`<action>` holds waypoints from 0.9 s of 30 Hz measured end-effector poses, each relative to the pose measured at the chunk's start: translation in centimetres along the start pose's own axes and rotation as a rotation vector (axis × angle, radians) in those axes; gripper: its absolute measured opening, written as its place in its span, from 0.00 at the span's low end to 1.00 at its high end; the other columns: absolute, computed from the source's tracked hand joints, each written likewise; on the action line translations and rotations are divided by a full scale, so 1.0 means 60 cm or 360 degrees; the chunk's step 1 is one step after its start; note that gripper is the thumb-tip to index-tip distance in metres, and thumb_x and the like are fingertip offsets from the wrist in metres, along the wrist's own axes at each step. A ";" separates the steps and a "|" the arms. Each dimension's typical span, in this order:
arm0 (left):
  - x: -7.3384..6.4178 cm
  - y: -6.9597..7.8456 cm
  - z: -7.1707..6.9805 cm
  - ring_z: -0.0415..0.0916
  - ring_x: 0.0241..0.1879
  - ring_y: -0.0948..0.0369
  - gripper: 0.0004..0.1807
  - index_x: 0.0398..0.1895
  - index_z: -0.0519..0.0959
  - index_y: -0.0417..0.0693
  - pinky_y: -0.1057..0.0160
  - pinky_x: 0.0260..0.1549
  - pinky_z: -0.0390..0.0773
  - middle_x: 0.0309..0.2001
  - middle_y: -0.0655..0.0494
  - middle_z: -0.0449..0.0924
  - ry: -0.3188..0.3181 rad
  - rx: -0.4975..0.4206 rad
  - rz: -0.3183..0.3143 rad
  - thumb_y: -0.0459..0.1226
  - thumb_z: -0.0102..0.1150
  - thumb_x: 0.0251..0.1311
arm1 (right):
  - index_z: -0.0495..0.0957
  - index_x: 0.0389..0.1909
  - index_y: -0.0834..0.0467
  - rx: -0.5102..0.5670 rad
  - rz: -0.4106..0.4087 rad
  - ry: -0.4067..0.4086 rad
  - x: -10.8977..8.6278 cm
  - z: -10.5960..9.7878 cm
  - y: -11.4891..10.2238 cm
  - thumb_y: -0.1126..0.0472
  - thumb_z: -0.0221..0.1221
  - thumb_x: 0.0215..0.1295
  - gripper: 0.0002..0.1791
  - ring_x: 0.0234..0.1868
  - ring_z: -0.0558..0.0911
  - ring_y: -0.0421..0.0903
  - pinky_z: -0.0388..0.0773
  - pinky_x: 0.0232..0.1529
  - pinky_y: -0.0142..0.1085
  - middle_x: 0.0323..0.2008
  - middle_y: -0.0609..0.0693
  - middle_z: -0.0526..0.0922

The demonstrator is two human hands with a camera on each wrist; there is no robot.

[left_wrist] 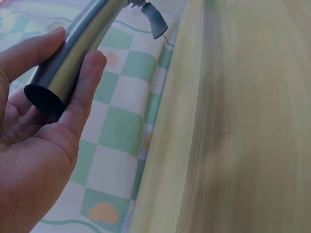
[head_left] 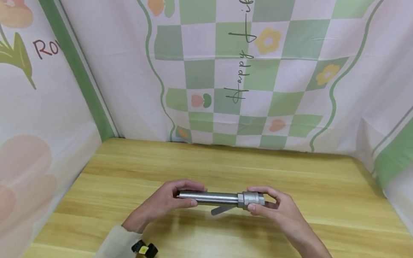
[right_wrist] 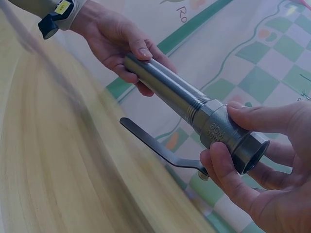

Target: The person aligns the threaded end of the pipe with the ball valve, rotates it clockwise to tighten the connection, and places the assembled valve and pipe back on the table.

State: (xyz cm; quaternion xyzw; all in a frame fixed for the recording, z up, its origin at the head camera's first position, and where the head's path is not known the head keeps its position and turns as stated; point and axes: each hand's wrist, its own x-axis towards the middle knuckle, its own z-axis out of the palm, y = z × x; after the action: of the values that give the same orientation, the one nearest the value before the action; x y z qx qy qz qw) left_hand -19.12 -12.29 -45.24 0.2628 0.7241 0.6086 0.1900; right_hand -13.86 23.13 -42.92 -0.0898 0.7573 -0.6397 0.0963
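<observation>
A shiny steel pipe [head_left: 213,198] is joined by its threaded end to a ball valve [head_left: 251,198], and both are held level above the table. Around the pipe's free, hollow end, my left hand [head_left: 162,201] curls its thumb and fingers. On the other side my right hand [head_left: 282,211] grips the valve body between thumb and fingers. The flat lever handle [right_wrist: 150,141] of the valve hangs below the pipe and points back toward the left hand. A few threads [right_wrist: 197,107] show where the pipe enters the valve. The left wrist view shows the pipe's open end [left_wrist: 44,99] close to the palm.
Below the hands lies a wood-grain table [head_left: 214,250]. A checkered green and white cloth [head_left: 230,63] hangs behind its far edge, with more printed cloth [head_left: 20,102] at the left and right sides. Each sleeve carries a black wrist device [head_left: 144,249].
</observation>
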 end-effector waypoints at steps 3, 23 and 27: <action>0.001 0.000 0.000 0.80 0.62 0.51 0.22 0.68 0.83 0.48 0.64 0.56 0.85 0.72 0.50 0.81 -0.0006 0.0014 0.0019 0.37 0.70 0.73 | 0.77 0.69 0.68 0.0000 -0.0013 0.0001 -0.001 -0.001 0.000 0.62 0.71 0.72 0.29 0.49 0.91 0.47 0.89 0.53 0.38 0.63 0.67 0.80; 0.001 -0.003 -0.001 0.89 0.49 0.54 0.26 0.72 0.79 0.43 0.49 0.50 0.92 0.64 0.37 0.81 -0.0083 -0.0191 -0.0093 0.37 0.69 0.74 | 0.78 0.69 0.66 -0.0016 0.0010 0.0016 0.001 0.000 0.003 0.61 0.72 0.72 0.28 0.49 0.91 0.49 0.89 0.53 0.39 0.63 0.67 0.80; 0.002 -0.001 -0.002 0.89 0.48 0.56 0.24 0.71 0.80 0.42 0.50 0.51 0.91 0.61 0.36 0.83 -0.0070 -0.0172 -0.0084 0.37 0.67 0.76 | 0.78 0.69 0.65 -0.0031 0.0011 0.0011 0.002 0.000 0.004 0.60 0.72 0.72 0.28 0.50 0.91 0.50 0.89 0.53 0.39 0.63 0.68 0.79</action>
State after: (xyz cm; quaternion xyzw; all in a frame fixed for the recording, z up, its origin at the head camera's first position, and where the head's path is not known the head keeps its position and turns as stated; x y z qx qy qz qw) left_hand -19.28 -12.31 -45.29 0.2464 0.6926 0.6356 0.2360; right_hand -13.96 23.15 -43.17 -0.0859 0.7642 -0.6321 0.0951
